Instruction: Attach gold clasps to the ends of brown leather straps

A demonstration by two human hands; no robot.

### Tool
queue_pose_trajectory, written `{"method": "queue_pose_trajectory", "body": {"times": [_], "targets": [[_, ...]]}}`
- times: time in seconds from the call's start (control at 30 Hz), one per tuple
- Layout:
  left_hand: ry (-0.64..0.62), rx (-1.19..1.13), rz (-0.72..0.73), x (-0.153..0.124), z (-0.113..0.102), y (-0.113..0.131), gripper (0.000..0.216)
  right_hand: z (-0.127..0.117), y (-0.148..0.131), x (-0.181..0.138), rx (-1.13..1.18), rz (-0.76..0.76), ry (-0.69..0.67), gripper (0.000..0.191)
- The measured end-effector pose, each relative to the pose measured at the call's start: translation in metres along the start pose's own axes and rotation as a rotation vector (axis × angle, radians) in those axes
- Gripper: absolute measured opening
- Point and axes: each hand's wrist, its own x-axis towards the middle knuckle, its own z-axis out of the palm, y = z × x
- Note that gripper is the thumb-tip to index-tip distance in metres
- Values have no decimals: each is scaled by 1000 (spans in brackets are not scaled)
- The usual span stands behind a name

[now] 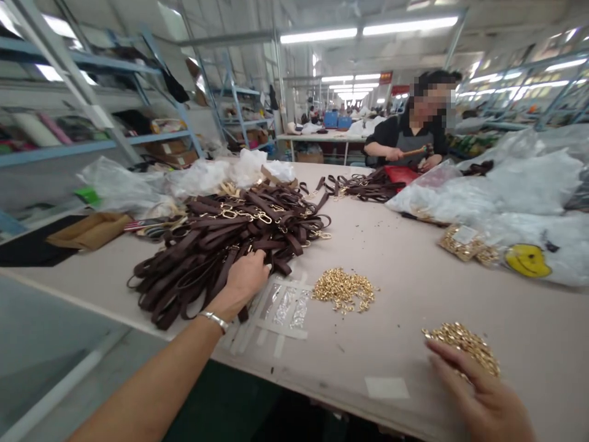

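My left hand [246, 277] reaches into a big heap of dark brown leather straps [221, 245] with gold buckles, fingers curled on one strap at the heap's near edge. My right hand [483, 399] lies flat on the table at the lower right, fingertips touching a small pile of gold rivets [462, 345]. A second pile of gold rivets [343, 288] sits between the hands. Clear tape strips [285, 307] are stuck to the table beside my left hand.
A person across the table [414, 132] holds a hammer over another strap pile [363, 184]. Plastic bags [515, 190] cover the right side, with a bag of gold hardware [462, 242] and a yellow smiley [527, 261]. Shelving [92, 98] stands at left.
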Motion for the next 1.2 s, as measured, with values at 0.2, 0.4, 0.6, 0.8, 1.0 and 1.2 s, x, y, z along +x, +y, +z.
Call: {"method": "queue_pose_trajectory", "body": {"times": [0.2,0.4,0.6,0.8,1.0,1.2], "targets": [[3,-52,76,-34,-7,0,28,102,-37,-2,-341,-410,-332,31],[-75,-128,171,-105,-7,11,26,135,-49,1,-436,-481,-265,38],[-52,-436,-18,-111,7,23,30,134,-40,2,-319,-491,-233,36],[-79,-559,-111,-82,13,30,33,121,-44,-3,-84,-334,-133,22],[-194,-901,-183,-90,12,18,42,113,-57,-5,126,-44,-155,26],[-574,-1397,-240,-129,-1,30,36,102,-70,-17,402,382,-342,38]]}}
